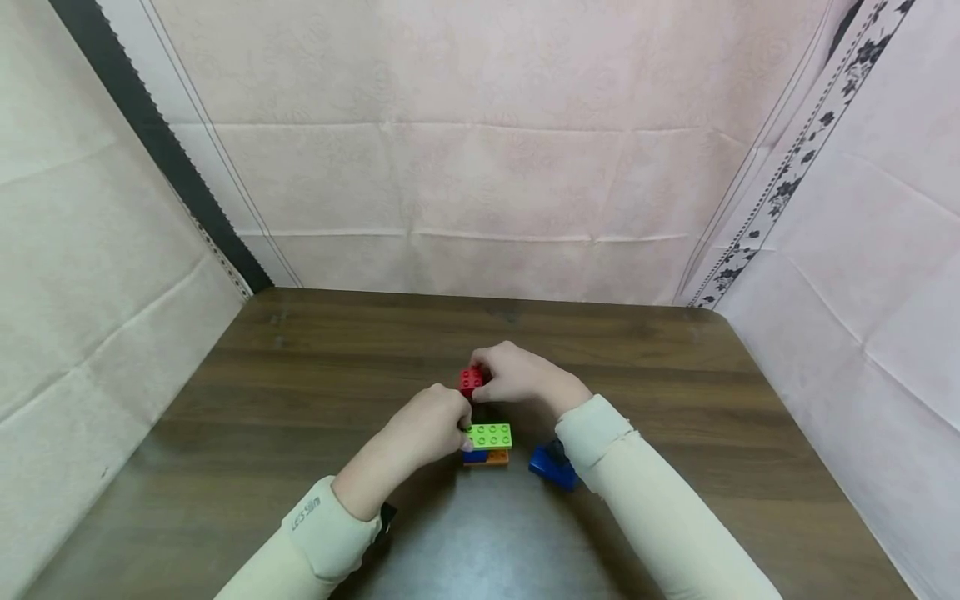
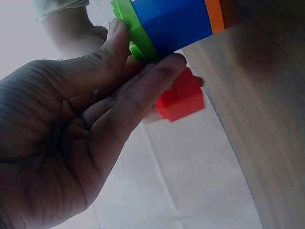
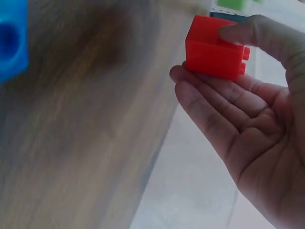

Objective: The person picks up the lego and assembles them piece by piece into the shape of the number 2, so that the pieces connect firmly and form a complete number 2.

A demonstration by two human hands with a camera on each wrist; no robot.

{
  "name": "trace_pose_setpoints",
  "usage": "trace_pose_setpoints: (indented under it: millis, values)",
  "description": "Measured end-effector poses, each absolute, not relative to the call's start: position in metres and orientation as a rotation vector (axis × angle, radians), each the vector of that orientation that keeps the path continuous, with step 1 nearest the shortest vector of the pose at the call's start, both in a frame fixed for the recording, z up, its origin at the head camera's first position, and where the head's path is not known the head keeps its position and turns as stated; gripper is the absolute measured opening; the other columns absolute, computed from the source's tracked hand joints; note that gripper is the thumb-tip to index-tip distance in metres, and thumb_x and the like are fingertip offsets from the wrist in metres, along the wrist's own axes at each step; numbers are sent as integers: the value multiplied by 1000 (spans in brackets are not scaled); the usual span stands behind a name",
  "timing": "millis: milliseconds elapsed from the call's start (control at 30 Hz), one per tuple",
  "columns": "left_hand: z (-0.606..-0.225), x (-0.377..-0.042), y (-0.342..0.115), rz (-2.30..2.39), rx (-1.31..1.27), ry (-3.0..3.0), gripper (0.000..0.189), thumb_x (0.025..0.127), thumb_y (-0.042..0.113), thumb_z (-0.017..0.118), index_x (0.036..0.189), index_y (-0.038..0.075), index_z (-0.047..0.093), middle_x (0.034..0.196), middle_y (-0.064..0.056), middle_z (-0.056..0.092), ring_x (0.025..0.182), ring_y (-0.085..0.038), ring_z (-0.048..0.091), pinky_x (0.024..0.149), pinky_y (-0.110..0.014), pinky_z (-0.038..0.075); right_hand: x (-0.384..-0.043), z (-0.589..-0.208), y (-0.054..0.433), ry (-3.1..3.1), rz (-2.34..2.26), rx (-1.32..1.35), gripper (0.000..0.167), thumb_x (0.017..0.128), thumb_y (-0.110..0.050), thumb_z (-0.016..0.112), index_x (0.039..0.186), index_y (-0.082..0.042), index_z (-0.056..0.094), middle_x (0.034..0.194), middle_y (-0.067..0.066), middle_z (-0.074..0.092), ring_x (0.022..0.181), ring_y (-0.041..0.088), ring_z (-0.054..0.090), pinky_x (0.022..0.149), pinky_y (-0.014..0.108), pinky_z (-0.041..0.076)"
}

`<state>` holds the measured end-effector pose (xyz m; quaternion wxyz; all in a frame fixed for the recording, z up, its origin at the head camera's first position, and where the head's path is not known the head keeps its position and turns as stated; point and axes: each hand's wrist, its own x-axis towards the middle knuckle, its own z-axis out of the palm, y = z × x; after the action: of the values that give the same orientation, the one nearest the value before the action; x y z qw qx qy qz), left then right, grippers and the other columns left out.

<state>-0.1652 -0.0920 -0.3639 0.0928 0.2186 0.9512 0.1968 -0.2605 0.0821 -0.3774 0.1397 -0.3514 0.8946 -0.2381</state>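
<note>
My right hand pinches a small red toy brick between thumb and fingers, its studs toward the palm in the right wrist view. My left hand grips the left end of a brick stack, thumb at the lime-green brick on top. Under the green brick sit a blue brick and an orange brick, side by side in the head view. Just beyond the stack, the red brick is held close to the left hand's knuckles.
A separate blue brick lies on the wooden table, right of the stack and beside the right sleeve. Light cloth hangs behind the table and along both sides.
</note>
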Motion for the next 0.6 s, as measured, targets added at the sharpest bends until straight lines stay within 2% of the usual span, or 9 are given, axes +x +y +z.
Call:
trace_pose_setpoints:
  millis: [167,333,600]
  values:
    - [-364,-165,-92,578,639,2822,15,77,17,88,84,10,77,85,0,71,69,-11,58,67,-32,53,-254,-370,100,2564,-768,-1053,21,90,-23,71,109,-16,65,82,-5,63,71,11,56,64,28,48]
    - [-365,-165,-93,581,642,2824,15,78,16,88,83,10,77,85,0,71,68,-11,58,66,-31,53,-240,-364,115,2583,-812,-1032,27,90,-25,72,116,-19,69,92,-11,69,79,10,63,73,28,54]
    - [-365,-165,-92,585,620,2828,16,77,15,89,85,9,77,81,0,70,66,-11,57,65,-30,53,-213,-364,130,2496,-912,-1110,24,91,-18,71,114,-16,65,96,-12,69,83,6,68,77,26,56]
